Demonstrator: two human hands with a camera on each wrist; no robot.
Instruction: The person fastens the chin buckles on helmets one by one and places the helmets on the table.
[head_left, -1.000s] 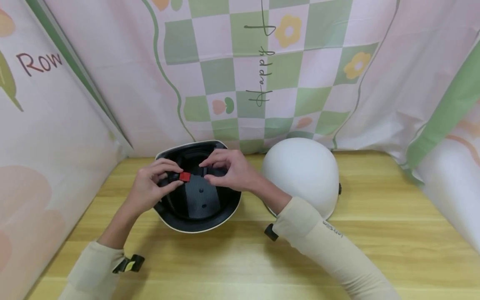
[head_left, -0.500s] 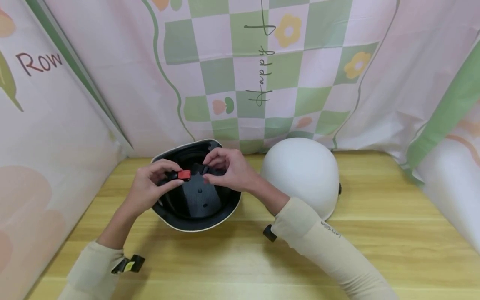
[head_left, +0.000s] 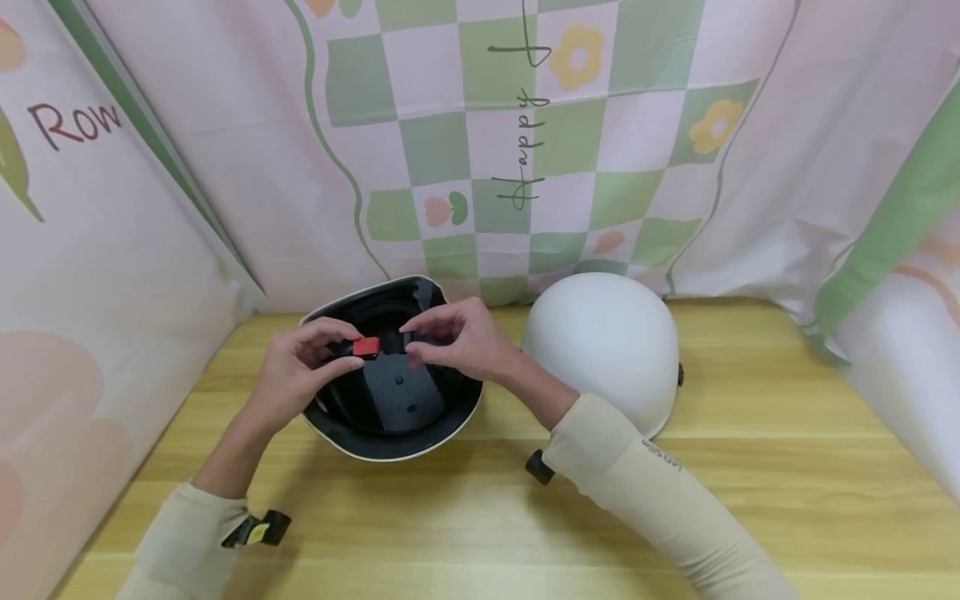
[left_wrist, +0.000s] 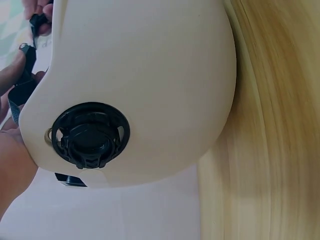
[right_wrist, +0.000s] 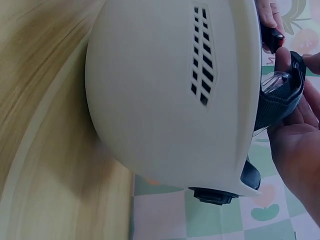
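An upturned helmet [head_left: 386,450] with a black lining lies crown-down on the table. Over its opening, my left hand [head_left: 288,371] pinches a red-and-black buckle half [head_left: 366,347] between thumb and fingers. My right hand [head_left: 472,342] faces it from the right, thumb and fingers pinching the black end of the chin strap [head_left: 407,342]. A small gap separates the two parts. From the right wrist view, the black strap [right_wrist: 280,105] loops up past the helmet rim into the right hand. The left wrist view shows the white shell [left_wrist: 165,60] with a round black fitting [left_wrist: 91,135].
A second white helmet [head_left: 600,350] stands dome-up just right of the first, behind my right forearm. Both are on a wooden table [head_left: 420,533]. A patterned curtain [head_left: 427,150] hangs close behind them, and another printed cloth [head_left: 112,275] borders the left side.
The upturned helmet has tilted slightly toward the back left. The red buckle half has risen a little, and the strap end in my right hand has turned, then turned back.
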